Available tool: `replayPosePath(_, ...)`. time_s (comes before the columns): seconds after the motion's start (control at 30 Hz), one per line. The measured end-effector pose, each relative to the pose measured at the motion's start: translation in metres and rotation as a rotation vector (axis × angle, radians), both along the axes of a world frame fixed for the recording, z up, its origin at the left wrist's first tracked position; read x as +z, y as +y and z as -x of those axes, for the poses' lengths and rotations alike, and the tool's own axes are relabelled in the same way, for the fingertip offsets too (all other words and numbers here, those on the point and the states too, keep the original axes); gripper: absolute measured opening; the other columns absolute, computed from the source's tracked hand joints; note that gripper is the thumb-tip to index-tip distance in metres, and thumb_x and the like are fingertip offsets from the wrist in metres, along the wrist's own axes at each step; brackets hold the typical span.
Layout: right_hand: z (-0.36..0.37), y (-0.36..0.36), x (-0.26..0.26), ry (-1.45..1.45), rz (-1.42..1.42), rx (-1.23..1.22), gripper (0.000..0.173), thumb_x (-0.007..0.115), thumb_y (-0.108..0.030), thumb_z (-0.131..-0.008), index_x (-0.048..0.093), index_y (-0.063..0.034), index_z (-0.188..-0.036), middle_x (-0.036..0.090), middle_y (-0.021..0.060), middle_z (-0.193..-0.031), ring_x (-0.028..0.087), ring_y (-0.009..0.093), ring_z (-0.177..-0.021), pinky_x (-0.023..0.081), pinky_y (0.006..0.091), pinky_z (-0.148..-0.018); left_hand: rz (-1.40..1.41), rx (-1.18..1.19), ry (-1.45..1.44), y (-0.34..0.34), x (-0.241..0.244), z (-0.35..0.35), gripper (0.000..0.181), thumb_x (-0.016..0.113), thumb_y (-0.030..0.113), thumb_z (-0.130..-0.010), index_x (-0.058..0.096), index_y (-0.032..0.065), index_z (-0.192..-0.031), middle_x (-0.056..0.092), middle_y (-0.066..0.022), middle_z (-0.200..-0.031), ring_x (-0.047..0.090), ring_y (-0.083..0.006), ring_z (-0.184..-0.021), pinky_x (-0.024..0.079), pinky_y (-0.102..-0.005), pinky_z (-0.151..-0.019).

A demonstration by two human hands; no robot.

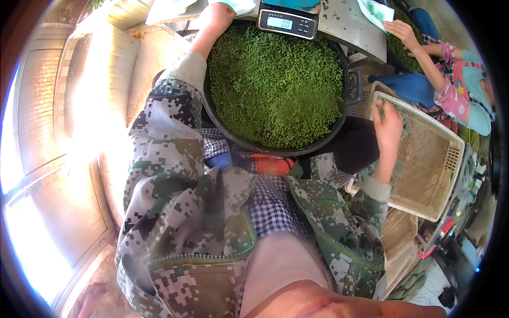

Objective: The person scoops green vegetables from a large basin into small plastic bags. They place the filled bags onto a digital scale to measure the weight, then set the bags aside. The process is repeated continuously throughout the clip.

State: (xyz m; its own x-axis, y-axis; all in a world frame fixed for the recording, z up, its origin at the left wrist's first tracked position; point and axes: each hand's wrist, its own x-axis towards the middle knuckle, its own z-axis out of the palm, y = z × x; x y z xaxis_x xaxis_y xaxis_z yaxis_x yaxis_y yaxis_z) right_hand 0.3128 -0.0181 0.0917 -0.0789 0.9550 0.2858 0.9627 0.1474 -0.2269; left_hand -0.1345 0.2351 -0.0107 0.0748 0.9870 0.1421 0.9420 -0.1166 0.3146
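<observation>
A large round black tub [278,91], heaped with small green peppercorn-like berries [254,75], stands before me. My left hand [216,16] is at its upper left rim with fingers curled, beside a white and green plastic bag [234,6] on the table; whether it grips the bag I cannot tell. My right hand [387,121] is raised to the right of the tub, over the edge of a cream plastic crate [429,159], fingers bent; something small and green may be between them. A black digital scale [287,24] with a lit display sits at the tub's far edge.
A metal table [354,28] with scattered green bits runs along the far side. At the right a co-worker's hand [401,33] holds a white and green bag [375,14] near another heap of green berries [401,51]. More crates [399,234] lie below the cream one.
</observation>
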Motion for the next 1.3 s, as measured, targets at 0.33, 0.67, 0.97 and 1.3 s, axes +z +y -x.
replayPosePath(0.33,0.153,0.044,-0.024,1.167,0.214,0.222,0.029,0.063,-0.025,-0.088,0.06,-0.0059,-0.109,0.063,0.0112,-0.113,0.06,0.026,-0.105,0.045,0.0338,-0.091,0.048,-0.217,-0.801,-0.116,0.088,-0.078,0.016,0.067,0.017,-0.083,0.067,0.0072,-0.095,0.067,-0.0026,-0.086,0.063,-0.0128,-0.081,0.049,-0.0258,-0.073)
replayPosePath(0.67,0.161,0.039,-0.086,2.202,0.481,-0.241,0.028,0.061,-0.031,-0.09,0.054,-0.0092,-0.106,0.061,0.0001,-0.095,0.059,0.011,-0.082,0.051,0.0314,-0.069,0.749,0.044,-1.646,-0.16,0.05,-0.11,0.027,0.054,0.008,-0.09,0.059,0.0042,-0.117,0.063,0.0005,-0.085,0.057,-0.0063,-0.069,0.048,-0.0214,-0.059)
replayPosePath(0.97,0.144,0.041,-0.108,2.215,0.387,-0.322,0.046,0.059,-0.039,-0.089,0.052,-0.0009,-0.113,0.062,0.0115,-0.101,0.06,0.018,-0.09,0.048,0.0343,-0.079,0.696,0.075,-1.826,-0.175,0.036,-0.133,0.026,0.051,0.008,-0.091,0.061,0.004,-0.115,0.055,0.0025,-0.064,0.048,-0.0066,-0.051,0.047,-0.0229,-0.05)
replayPosePath(1.3,0.198,-0.008,-0.137,0.497,0.427,0.318,0.08,0.077,-0.044,-0.069,0.043,-0.0075,-0.131,0.044,0.0197,-0.126,0.048,0.037,-0.115,0.041,0.041,-0.096,-0.002,0.072,-1.132,-0.174,0.041,-0.085,0.028,0.057,0.006,-0.082,0.068,0.0072,-0.108,0.046,0.009,-0.059,0.038,0.0005,-0.055,0.036,-0.0183,-0.052)
